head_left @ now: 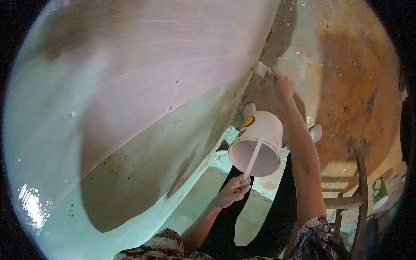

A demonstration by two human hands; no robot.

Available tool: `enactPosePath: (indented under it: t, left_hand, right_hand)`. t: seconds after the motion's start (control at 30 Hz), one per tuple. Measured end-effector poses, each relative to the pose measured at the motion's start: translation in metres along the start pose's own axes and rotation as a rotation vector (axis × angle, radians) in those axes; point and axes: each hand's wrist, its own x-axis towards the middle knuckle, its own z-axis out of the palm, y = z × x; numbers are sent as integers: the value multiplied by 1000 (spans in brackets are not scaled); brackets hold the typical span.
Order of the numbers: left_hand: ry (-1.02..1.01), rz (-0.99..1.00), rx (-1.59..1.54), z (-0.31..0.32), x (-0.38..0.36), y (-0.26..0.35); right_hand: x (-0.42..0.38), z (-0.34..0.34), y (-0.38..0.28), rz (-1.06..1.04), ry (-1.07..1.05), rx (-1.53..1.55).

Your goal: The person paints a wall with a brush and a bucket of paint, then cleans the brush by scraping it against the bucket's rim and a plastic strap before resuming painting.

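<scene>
My right hand [284, 87] is closed round the handle of a paintbrush [262, 69], whose pale bristles are at the bottom edge of the wall [173, 56]. Lower down, my left hand [234, 190] grips the white strip-like handle [254, 159] of a bucket [269, 125]. The bucket is white outside with a yellow and red mark, and its open mouth faces me. A pinkish-white coat shows inside it. Wet-looking pinkish streaks cover the upper wall, while the part below a curved line is greyer and in shadow.
A stained brown and pale floor [346, 99] lies to the right, with white specks on it. At the lower right stands a wooden chair [362, 208], near a green and white packet [380, 193]. My feet, in pale footwear [316, 132], are beside the bucket.
</scene>
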Motion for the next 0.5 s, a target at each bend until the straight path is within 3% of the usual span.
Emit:
enactPosePath:
  t: [0.1, 0.23, 0.37, 0.5]
  left_hand:
    - [24, -3, -1, 5, -5, 16]
    - [3, 31, -39, 10, -15, 17]
    - [-22, 12, -44, 24, -35, 47]
    - [-123, 121, 62, 28, -54, 56]
  right_hand:
    - [-24, -15, 3, 276, -92, -21]
    - [-76, -105, -32, 119, 143, 173]
    - [-111, -222, -118, -40, 282, 529]
    - [-135, -364, -231, -474, 309, 789]
